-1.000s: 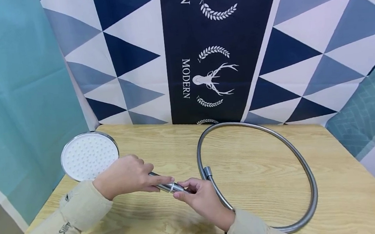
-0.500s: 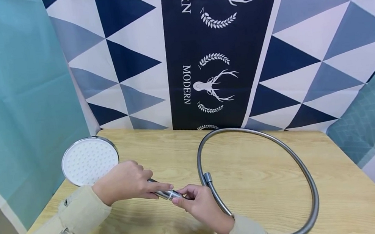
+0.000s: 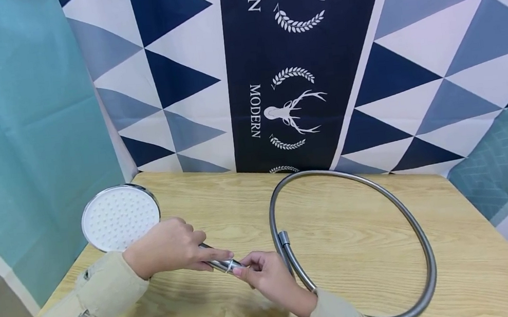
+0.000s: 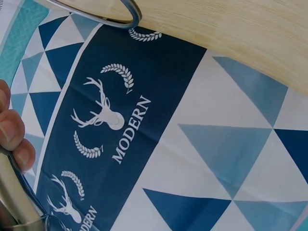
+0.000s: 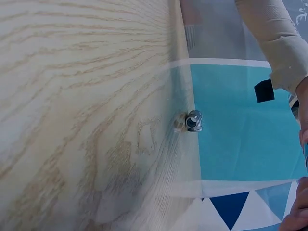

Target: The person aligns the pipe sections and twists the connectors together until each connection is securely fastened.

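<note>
In the head view, my left hand point(image 3: 170, 247) grips the chrome handle point(image 3: 216, 261) of a round shower head point(image 3: 120, 219). The shower head's white, nozzled face is turned up towards the camera. At the handle's lower end, my right hand point(image 3: 271, 280) pinches a metal end piece beside a pale ring; its fingers hide most of that joint. A grey metal shower hose point(image 3: 423, 244) loops over the table, and one strand passes behind the right hand. The hose's free conical end point(image 3: 283, 238) lies just above that hand. Left fingertips point(image 4: 12, 130) and handle show in the left wrist view.
The wooden table point(image 3: 212, 204) ends at patterned curtains point(image 3: 282, 73) at the back and a teal curtain point(image 3: 32, 125) on the left. In the right wrist view, a small chrome fitting point(image 5: 194, 120) with a round opening sits near the table's edge.
The right hand's fingers have shifted round the end piece and sit slightly nearer the left hand. Both hands keep hold; the shower head stays almost in place. The head view has tilted slightly.
</note>
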`<state>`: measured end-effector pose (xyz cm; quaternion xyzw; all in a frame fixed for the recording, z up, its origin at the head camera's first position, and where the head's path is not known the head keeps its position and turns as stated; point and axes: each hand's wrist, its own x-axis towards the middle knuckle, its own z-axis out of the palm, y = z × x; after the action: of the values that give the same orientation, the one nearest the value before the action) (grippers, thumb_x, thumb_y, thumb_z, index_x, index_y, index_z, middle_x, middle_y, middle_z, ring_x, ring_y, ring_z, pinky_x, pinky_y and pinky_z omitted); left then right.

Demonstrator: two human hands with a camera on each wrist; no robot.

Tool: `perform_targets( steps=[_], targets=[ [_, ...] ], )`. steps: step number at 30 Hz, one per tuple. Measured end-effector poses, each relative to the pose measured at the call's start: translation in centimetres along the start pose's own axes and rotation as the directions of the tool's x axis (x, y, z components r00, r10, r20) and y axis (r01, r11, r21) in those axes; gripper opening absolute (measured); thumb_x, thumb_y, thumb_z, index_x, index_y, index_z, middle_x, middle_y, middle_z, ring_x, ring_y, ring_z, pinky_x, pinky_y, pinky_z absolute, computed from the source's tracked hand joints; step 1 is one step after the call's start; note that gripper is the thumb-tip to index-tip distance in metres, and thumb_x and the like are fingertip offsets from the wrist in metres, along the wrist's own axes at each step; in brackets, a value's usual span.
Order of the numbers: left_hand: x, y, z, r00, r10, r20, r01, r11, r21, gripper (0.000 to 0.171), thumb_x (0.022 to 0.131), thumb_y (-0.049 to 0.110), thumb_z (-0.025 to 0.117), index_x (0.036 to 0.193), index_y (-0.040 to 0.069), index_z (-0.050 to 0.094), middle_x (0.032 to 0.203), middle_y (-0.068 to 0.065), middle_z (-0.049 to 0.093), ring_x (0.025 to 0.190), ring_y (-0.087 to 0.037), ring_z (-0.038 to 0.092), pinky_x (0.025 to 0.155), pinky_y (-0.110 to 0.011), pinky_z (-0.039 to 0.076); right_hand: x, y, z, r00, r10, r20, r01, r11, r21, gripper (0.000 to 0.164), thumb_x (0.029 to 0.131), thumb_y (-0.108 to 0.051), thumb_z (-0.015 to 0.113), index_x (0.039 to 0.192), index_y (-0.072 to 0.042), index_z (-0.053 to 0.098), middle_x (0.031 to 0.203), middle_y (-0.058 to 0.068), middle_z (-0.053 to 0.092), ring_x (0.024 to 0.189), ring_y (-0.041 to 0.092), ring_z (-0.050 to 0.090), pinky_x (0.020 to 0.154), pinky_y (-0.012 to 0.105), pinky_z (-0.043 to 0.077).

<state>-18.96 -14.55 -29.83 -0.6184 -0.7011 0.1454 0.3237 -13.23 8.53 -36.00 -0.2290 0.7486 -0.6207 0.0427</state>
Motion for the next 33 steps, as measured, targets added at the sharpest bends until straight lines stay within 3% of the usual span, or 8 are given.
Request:
perform_targets(
  steps=[7, 13, 20, 25, 33],
  targets=[
    [0.03, 0.17, 0.13, 1.000, 0.001, 0.001, -0.001, 1.000, -0.018, 0.036, 0.084, 0.055, 0.063, 0.115, 0.038, 0.062, 0.054, 0.008, 0.037, 0.041, -0.005, 0.019, 0.041, -0.015, 0.022, -0.07, 0.24, -0.04, 0.997, 0.060, 0.054, -0.062, 0.997, 0.037, 0.024, 0.094, -0.004, 0.057, 0.085, 0.018, 0.062, 0.054, -0.002, 0.044, 0.045, 0.001, 0.035, 0.043, 0.017, 0.026],
    [0.06, 0.11, 0.22, 1.000, -0.009, -0.018, 0.009, 1.000, -0.006, 0.040, 0.080, 0.055, 0.068, 0.115, 0.039, 0.063, 0.053, 0.008, 0.036, 0.040, -0.006, 0.021, 0.041, -0.016, 0.023, -0.10, 0.11, 0.04, 0.995, 0.092, 0.039, -0.093, 0.995, 0.019, 0.027, 0.096, -0.009, 0.055, 0.090, 0.016, 0.064, 0.054, -0.003, 0.041, 0.046, 0.001, 0.033, 0.044, 0.017, 0.025],
    [0.35, 0.01, 0.45, 0.999, -0.046, -0.007, 0.046, 0.998, -0.047, 0.040, 0.079, 0.053, 0.070, 0.115, 0.038, 0.061, 0.054, 0.008, 0.038, 0.039, -0.005, 0.023, 0.040, -0.015, 0.024, -0.54, 0.11, 0.11, 0.992, 0.119, -0.043, -0.117, 0.992, 0.040, 0.035, 0.091, -0.009, 0.065, 0.115, 0.008, 0.046, 0.056, -0.003, 0.045, 0.047, 0.001, 0.034, 0.045, 0.017, 0.026],
    [0.62, -0.17, 0.62, 0.998, -0.057, -0.005, 0.057, 0.997, -0.061, 0.036, 0.081, 0.053, 0.068, 0.114, 0.039, 0.063, 0.054, 0.008, 0.039, 0.040, -0.005, 0.023, 0.039, -0.016, 0.024, -0.82, 0.22, 0.06, 0.991, 0.093, -0.091, -0.091, 0.995, 0.032, 0.037, 0.080, -0.003, 0.075, 0.104, 0.004, 0.048, 0.062, 0.000, 0.053, 0.050, 0.001, 0.038, 0.047, 0.016, 0.030],
    [0.59, -0.06, 0.88, 0.999, -0.054, 0.008, 0.054, 0.996, -0.071, 0.038, 0.081, 0.053, 0.069, 0.116, 0.039, 0.063, 0.054, 0.008, 0.039, 0.041, -0.004, 0.021, 0.039, -0.015, 0.024, -0.41, 0.43, 0.23, 0.986, 0.095, -0.138, -0.086, 0.994, 0.068, 0.024, 0.075, 0.005, 0.076, 0.091, 0.010, 0.058, 0.076, 0.019, 0.067, 0.057, 0.004, 0.055, 0.053, 0.017, 0.043]
  ],
)
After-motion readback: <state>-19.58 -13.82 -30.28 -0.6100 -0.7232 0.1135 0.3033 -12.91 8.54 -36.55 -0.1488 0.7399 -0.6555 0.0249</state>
